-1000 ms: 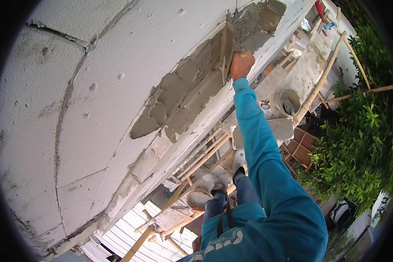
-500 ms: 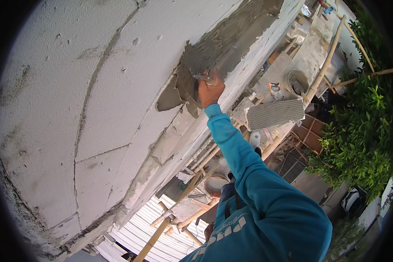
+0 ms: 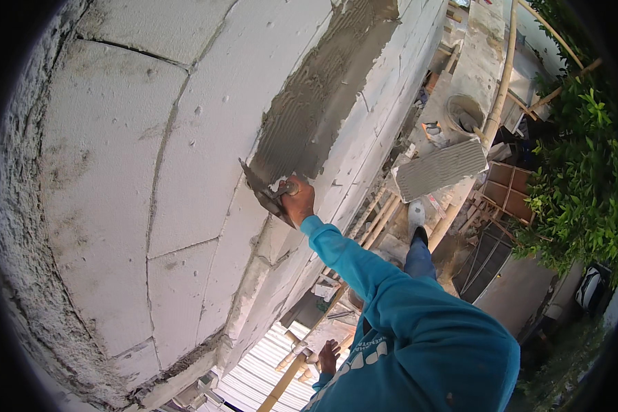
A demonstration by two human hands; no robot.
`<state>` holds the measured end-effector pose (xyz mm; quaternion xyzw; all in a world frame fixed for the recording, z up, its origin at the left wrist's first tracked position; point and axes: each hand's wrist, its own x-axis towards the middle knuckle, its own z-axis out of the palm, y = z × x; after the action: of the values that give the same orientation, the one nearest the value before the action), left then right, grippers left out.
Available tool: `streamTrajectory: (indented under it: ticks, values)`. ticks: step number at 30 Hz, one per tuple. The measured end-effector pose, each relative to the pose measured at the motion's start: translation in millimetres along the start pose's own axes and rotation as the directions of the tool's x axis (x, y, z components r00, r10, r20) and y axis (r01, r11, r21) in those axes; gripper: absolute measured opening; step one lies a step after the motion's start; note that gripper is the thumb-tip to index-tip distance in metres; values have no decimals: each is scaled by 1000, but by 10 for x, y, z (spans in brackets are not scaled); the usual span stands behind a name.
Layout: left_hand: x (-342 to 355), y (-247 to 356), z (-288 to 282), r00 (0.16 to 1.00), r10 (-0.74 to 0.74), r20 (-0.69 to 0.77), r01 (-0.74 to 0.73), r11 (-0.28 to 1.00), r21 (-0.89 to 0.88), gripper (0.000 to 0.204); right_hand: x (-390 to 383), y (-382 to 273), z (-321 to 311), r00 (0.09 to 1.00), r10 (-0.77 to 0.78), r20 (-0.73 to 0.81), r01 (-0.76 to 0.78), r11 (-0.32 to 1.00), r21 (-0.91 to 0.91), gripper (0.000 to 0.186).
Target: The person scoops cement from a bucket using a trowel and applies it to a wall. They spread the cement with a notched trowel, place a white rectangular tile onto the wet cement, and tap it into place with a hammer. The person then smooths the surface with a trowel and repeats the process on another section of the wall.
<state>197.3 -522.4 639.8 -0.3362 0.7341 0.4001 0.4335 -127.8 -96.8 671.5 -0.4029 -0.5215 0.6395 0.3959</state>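
My right hand (image 3: 299, 200), in a teal sleeve, is wrapped round the handle of a trowel (image 3: 266, 199). The dark trowel blade lies against the pale block wall (image 3: 110, 172), at the lower end of a wet grey mortar patch (image 3: 316, 110). Comb-like ridges run along much of that patch. Down at the lower edge, my left hand (image 3: 328, 356) is held away from the wall, its fingers apart and nothing in them.
A block coated with ridged mortar (image 3: 441, 169) rests on the scaffold planks to the right. Beyond it stand a mortar bucket (image 3: 464, 113) and a bamboo pole (image 3: 505, 75). My foot (image 3: 419, 235) is on the scaffold. Leafy branches (image 3: 577, 185) fill the right side.
My right hand has drawn the trowel down and left along the wall, and ridged mortar shows where it was. My left hand has come more into view with fingers spread. The view has shifted.
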Motion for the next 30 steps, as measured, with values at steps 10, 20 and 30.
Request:
streamTrajectory:
  ticks: [10,20,30]
  values:
    - [-540,-304,312,985,-171,-17,170,985,-14,61,3254,-314,-1206,925,-186,-332,284,918,277,15]
    - [-645,57,893,971,-233,52,233,972,14,66,2969,-97,-738,895,-388,-221,314,899,-306,21]
    - [-769,280,636,982,-133,-136,115,985,-130,63,4432,-417,-1436,833,-325,-447,302,945,-124,19]
